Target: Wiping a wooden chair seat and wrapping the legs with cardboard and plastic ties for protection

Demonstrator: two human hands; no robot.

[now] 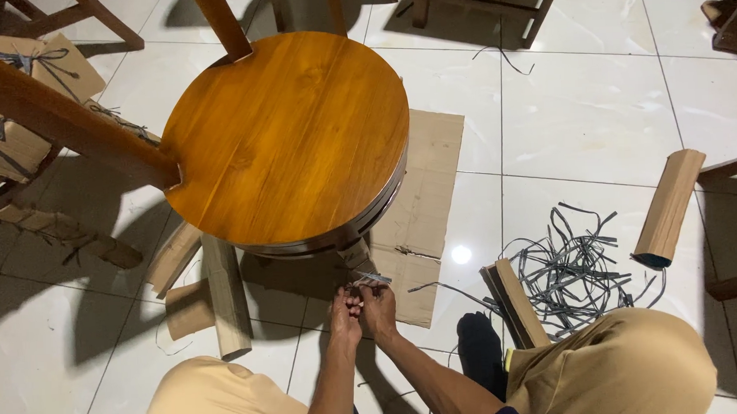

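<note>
A round, glossy wooden chair seat point(287, 136) stands over a flat sheet of cardboard point(422, 205) on the tiled floor. Below its near edge, a leg wrapped in cardboard point(356, 255) shows. My left hand point(344, 314) and my right hand point(380, 307) are pressed close together just under that leg. Both pinch a thin grey plastic strap point(373, 277) that runs across the wrapping. My knees in tan trousers frame the bottom of the view.
A tangle of grey straps point(574, 268) lies on the floor at the right, between two folded cardboard pieces point(671, 206) point(518, 304). More cardboard-wrapped legs point(226, 296) lie at the left. Other wooden chairs, some wrapped and tied, stand around the edges.
</note>
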